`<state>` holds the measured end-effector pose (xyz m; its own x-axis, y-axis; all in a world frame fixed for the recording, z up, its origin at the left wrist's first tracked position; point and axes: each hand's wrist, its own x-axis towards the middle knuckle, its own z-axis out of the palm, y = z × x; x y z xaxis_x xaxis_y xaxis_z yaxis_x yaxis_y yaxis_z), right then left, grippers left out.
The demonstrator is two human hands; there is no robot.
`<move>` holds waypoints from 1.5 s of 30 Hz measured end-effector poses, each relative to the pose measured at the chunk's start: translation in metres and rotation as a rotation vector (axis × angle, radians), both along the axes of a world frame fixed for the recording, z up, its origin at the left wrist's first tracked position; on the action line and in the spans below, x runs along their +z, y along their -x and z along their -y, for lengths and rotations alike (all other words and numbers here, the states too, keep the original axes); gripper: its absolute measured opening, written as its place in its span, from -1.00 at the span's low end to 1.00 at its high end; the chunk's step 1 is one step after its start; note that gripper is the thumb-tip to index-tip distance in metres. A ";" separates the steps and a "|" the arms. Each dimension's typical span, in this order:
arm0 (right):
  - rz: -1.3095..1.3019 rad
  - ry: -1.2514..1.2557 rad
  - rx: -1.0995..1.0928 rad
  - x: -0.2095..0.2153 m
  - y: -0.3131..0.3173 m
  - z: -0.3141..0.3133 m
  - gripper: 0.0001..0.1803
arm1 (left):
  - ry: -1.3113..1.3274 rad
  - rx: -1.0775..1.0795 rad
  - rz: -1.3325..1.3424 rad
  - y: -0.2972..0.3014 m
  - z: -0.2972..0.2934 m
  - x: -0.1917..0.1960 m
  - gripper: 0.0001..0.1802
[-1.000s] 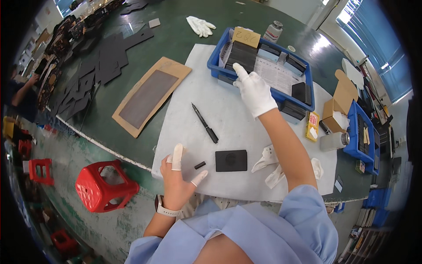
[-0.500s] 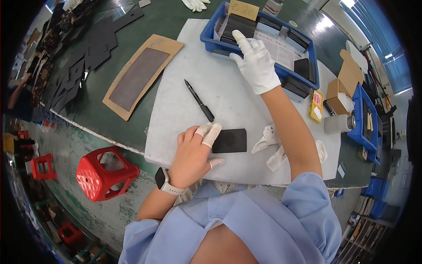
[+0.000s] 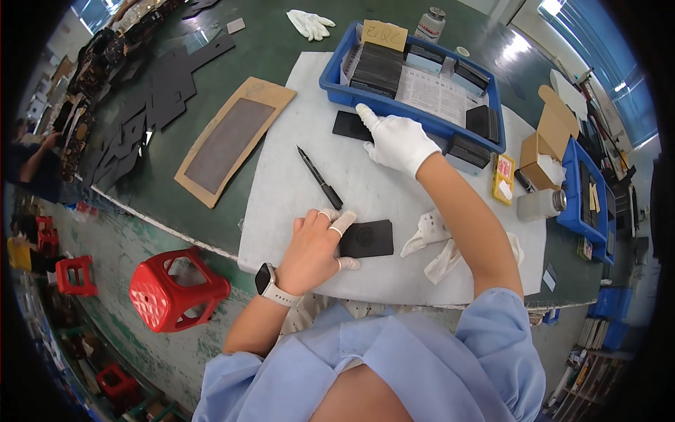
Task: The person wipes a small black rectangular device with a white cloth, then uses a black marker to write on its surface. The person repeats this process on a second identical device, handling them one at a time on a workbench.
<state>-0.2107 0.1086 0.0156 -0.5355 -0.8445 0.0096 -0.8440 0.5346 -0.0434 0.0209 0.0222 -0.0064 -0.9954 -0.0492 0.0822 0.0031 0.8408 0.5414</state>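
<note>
My right hand (image 3: 401,143), in a white glove, is just in front of the blue bin (image 3: 436,121). Its thumb and fingers grip one end of a thin black rectangular plate (image 3: 349,125). Lower down, my left hand (image 3: 318,246) has white finger cots on some fingers and a watch at the wrist. Its fingertips hold the left edge of a second black plate (image 3: 368,238), which lies on the white sheet (image 3: 281,169). A faint round mark shows on that plate. Stacked black plates (image 3: 378,69) stand inside the bin, behind my right hand.
A black pen (image 3: 320,177) lies left of centre. Crumpled white gloves (image 3: 439,243), a yellow packet (image 3: 503,179), a clear jar (image 3: 541,205) and an open carton (image 3: 545,155) are on the right. A brown framed panel (image 3: 232,141) is at left; a red stool (image 3: 177,290) stands on the floor.
My right hand has come from over the bin toward me, bringing a black plate out in front of it. My left hand stays at its plate. The whole view has shifted slightly.
</note>
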 end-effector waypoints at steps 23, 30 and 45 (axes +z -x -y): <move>-0.171 0.506 -0.066 0.023 0.013 0.001 -0.53 | -0.057 -0.003 0.002 0.001 0.001 0.005 -0.09; 0.528 0.984 -0.447 0.053 -0.045 -0.066 -0.59 | -0.159 0.165 -0.190 -0.016 0.002 0.006 -0.04; 1.109 1.200 -0.614 0.002 -0.121 -0.099 -0.33 | -0.250 0.254 -0.221 -0.033 -0.024 0.021 0.05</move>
<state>-0.0902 0.2076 0.0177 -0.9327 -0.3334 -0.1374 0.1530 -0.0209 -0.9880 0.0543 0.0464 0.0147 -0.9086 -0.3367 0.2470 -0.0485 0.6726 0.7384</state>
